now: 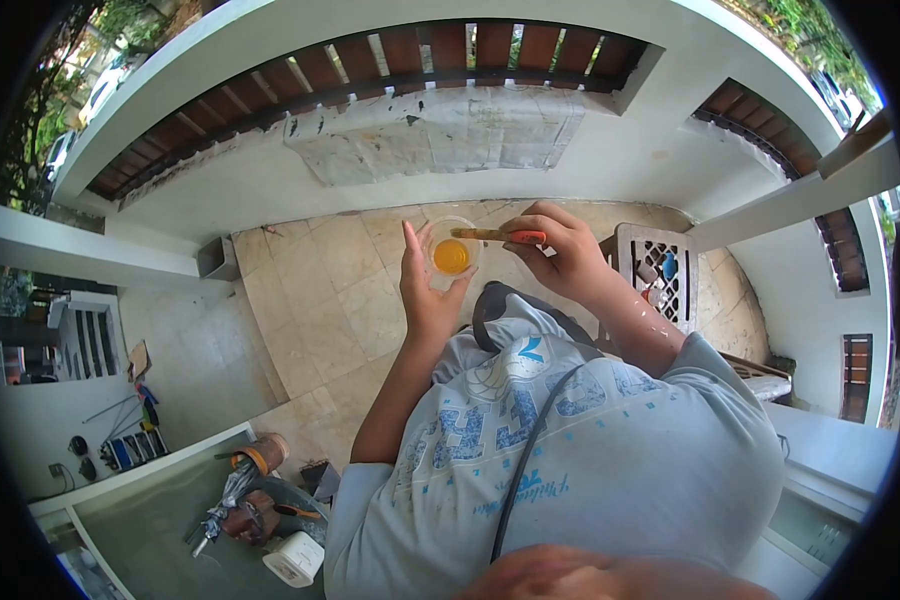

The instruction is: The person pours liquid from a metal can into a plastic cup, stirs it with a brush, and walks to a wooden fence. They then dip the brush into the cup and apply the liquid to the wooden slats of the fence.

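My left hand (pixel 429 295) is wrapped round a clear plastic cup (pixel 467 229) from the left and below, with its thumb and fingers on the sides. Yellow-orange liquid (pixel 451 257) lies in the bottom of the cup. Pinched in the fingers of my right hand (pixel 563 250) is a narrow tool (pixel 482 234) with an orange-red handle and a long tan part. Its tan end reaches over the cup's rim, above the liquid. Whether that end is a brush or a blade I cannot make out. Pale specks mark my right forearm.
A stained sheet (pixel 435 135) hangs on the low white wall ahead. To the right stands a slatted bench (pixel 660 265) with small items on it. At lower left, a glass-topped table (pixel 155 520) holds a white container (pixel 295 558) and several tools. Floor tiles (pixel 315 290) spread below.
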`<state>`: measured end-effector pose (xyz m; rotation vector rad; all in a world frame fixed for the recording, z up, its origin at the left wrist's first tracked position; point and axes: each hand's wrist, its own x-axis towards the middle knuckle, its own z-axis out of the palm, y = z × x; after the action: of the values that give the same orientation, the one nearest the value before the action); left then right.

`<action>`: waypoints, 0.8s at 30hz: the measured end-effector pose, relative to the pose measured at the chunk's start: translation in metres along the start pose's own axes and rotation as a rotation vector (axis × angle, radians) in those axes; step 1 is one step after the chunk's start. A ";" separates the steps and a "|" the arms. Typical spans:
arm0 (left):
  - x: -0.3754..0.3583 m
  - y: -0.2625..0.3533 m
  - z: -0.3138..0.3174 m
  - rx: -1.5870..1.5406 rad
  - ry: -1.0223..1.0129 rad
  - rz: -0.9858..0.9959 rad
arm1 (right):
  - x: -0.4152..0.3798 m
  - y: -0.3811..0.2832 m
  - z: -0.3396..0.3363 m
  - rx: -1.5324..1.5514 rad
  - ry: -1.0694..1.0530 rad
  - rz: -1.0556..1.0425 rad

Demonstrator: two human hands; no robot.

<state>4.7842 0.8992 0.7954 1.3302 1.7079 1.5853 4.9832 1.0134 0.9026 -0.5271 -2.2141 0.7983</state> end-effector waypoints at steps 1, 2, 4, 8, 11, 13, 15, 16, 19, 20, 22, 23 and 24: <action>0.003 -0.002 0.004 -0.006 -0.010 0.002 | 0.001 0.002 -0.004 -0.025 0.012 0.002; 0.008 -0.002 0.008 -0.030 -0.013 0.009 | 0.001 0.007 -0.008 -0.033 0.018 0.008; 0.018 -0.003 0.017 -0.059 -0.027 0.020 | 0.002 0.019 -0.019 -0.037 0.079 -0.030; 0.049 -0.002 0.035 -0.090 -0.104 -0.024 | 0.009 0.038 -0.040 -0.058 0.128 -0.018; 0.089 -0.018 0.060 -0.166 -0.131 -0.055 | 0.026 0.055 -0.060 -0.077 0.158 0.010; 0.112 -0.030 0.080 -0.221 -0.138 -0.090 | 0.044 0.080 -0.074 -0.119 0.226 -0.024; 0.141 -0.030 0.099 -0.206 -0.106 -0.114 | 0.062 0.112 -0.083 -0.133 0.246 0.004; 0.155 -0.035 0.109 -0.212 -0.101 -0.118 | 0.075 0.128 -0.089 -0.174 0.227 -0.004; 0.204 -0.058 0.142 -0.268 -0.021 -0.082 | 0.114 0.181 -0.100 -0.215 0.189 -0.007; 0.217 -0.069 0.151 -0.258 0.000 -0.076 | 0.130 0.203 -0.102 -0.213 0.186 -0.004; 0.234 -0.097 0.170 -0.252 0.033 -0.092 | 0.159 0.251 -0.105 -0.228 0.173 -0.031; 0.240 -0.114 0.179 -0.224 0.068 -0.065 | 0.168 0.274 -0.103 -0.248 0.200 -0.051; 0.248 -0.131 0.188 -0.198 0.104 -0.031 | 0.179 0.300 -0.102 -0.269 0.210 -0.058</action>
<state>4.7908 1.2221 0.6974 1.1373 1.5749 1.7812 4.9787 1.3721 0.8428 -0.6418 -2.1398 0.3962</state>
